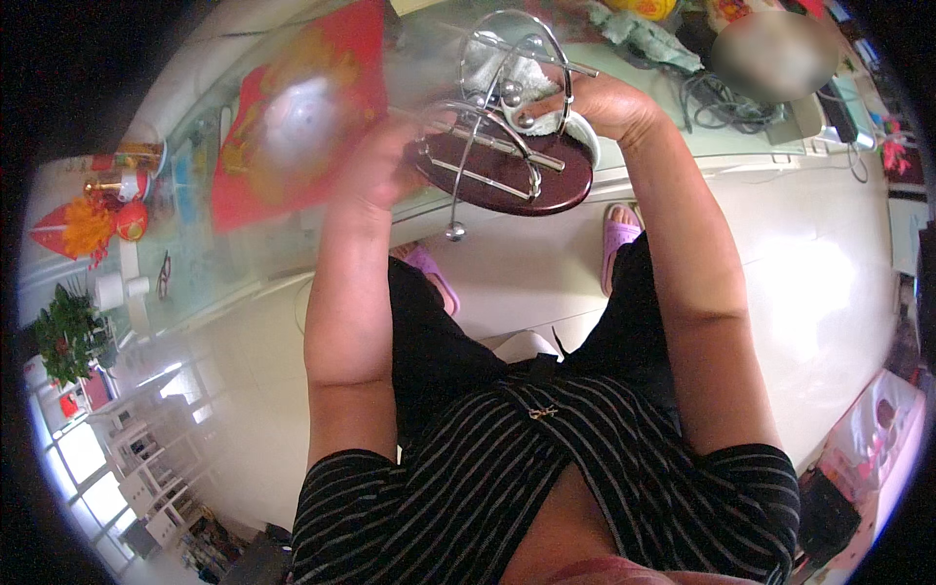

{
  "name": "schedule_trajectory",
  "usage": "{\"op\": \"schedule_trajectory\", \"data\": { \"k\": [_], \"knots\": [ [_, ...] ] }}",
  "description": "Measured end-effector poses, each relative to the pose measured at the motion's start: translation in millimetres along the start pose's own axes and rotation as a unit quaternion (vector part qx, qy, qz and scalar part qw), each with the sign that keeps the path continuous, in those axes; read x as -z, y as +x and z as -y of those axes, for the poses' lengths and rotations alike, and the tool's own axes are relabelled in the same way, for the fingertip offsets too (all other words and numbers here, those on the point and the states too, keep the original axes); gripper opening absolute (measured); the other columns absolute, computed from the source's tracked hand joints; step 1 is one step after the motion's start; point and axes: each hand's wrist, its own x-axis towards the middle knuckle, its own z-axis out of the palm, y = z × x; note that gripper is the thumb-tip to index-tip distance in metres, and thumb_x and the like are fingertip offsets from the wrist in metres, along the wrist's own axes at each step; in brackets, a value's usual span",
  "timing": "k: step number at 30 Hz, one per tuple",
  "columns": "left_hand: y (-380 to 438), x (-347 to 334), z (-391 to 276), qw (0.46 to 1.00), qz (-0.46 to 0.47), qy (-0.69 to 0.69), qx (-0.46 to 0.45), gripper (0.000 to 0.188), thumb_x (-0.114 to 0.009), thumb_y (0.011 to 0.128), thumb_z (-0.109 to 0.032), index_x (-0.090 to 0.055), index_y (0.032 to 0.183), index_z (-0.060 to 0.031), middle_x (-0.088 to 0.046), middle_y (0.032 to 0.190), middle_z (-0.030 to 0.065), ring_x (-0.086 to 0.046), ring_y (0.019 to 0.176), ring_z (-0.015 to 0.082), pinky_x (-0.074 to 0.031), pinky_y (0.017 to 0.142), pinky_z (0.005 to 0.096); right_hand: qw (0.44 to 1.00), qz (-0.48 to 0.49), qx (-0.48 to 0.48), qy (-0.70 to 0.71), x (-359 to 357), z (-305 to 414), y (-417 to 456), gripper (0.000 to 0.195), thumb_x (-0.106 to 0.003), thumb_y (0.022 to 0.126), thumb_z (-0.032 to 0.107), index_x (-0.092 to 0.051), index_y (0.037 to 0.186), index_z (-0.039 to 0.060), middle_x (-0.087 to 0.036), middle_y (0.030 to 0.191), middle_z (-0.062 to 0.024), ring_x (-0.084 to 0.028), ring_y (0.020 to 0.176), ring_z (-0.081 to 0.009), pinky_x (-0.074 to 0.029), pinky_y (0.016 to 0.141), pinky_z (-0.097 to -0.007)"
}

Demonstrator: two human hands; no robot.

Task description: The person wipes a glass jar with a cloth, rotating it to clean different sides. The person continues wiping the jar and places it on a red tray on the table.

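Observation:
A desk ornament with chrome hoops, several metal balls and an oval, glossy dark-red base (504, 175) is held tilted above the table's near edge. My left hand (386, 164), partly blurred by haze, grips the base at its left side. One chrome ball (455, 231) sticks out below the base on a thin rod. In my right hand (603, 102) is a white cloth (537, 82), bunched among the hoops and against the balls. Some of its fingers are hidden behind the ornament and the cloth.
The glass-topped table (197, 241) bears a red patterned sheet (241, 164) at left. To the right lie a grey-green towel (647, 36) and coiled black cables (731, 106). Eyeglasses (164, 274), a paper roll (110, 290) and a green plant (69, 333) are at far left.

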Motion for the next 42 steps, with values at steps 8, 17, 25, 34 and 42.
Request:
{"op": "schedule_trajectory", "data": {
  "k": [8, 17, 25, 34, 42],
  "knots": [
    [5.7, -0.6, 7.9, 0.998, 0.059, -0.015, 0.027, 0.032, -0.06, 0.077, -0.017, -0.061, 0.102, 0.0023, -0.065, 0.09, 0.0081, -0.063, 0.071, 0.0148, -0.053, 0.06, 0.0274, 0.987, -0.125, 0.008, -0.104, -17.1, -10.7, 14.2, 0.042, -0.068, 0.075, 0.014, -0.057, 0.113, -0.0002, -0.064, 0.098, -0.0066, -0.059, 0.083, -0.0129, -0.048, 0.076, -0.026],
    [0.1, 5.8, 7.5, 0.999, 0.035, 0.005, -0.009, 0.027, -0.061, 0.082, -0.02, -0.062, 0.1, 0.0, -0.065, 0.093, 0.0073, -0.063, 0.077, 0.0138, -0.052, 0.063, 0.028, 0.995, -0.095, 0.005, 0.011, -6.3, -17.8, 15.9, 0.048, -0.075, 0.066, 0.02, -0.06, 0.108, 0.0001, -0.064, 0.094, -0.0094, -0.06, 0.083, -0.0156, -0.047, 0.077, -0.0259],
    [5.4, 11.2, 7.2, 0.998, 0.056, -0.013, -0.018, 0.032, -0.062, 0.079, -0.016, -0.06, 0.106, 0.0014, -0.065, 0.096, 0.0113, -0.063, 0.084, 0.0176, -0.053, 0.069, 0.0309, 0.998, -0.057, 0.003, -0.003, 2.1, -13.0, 7.8, 0.036, -0.071, 0.069, 0.014, -0.063, 0.102, 0.0004, -0.065, 0.092, -0.0093, -0.059, 0.082, -0.0153, -0.046, 0.077, -0.0271],
    [-1.8, -19.6, -0.9, 0.99, 0.137, 0.009, -0.015, 0.047, -0.059, 0.082, -0.015, -0.046, 0.123, 0.0022, -0.061, 0.104, 0.0108, -0.063, 0.085, 0.0166, -0.054, 0.07, 0.0311, 0.986, -0.112, 0.015, -0.122, -15.1, -10.2, 15.2, 0.041, -0.067, 0.075, 0.024, -0.061, 0.107, -0.0009, -0.064, 0.096, -0.0098, -0.058, 0.087, -0.0177, -0.044, 0.08, -0.0277],
    [4.2, 17.0, 9.7, 0.997, 0.025, -0.073, -0.027, 0.031, -0.061, 0.079, -0.016, -0.06, 0.106, -0.001, -0.064, 0.099, 0.0109, -0.064, 0.085, 0.0191, -0.054, 0.07, 0.0337, 0.993, -0.081, -0.014, 0.082, -6.5, -2.5, 7.1, 0.037, -0.068, 0.071, 0.007, -0.058, 0.106, -0.0012, -0.065, 0.093, -0.009, -0.062, 0.082, -0.0143, -0.05, 0.074, -0.0259]
  ]
}}
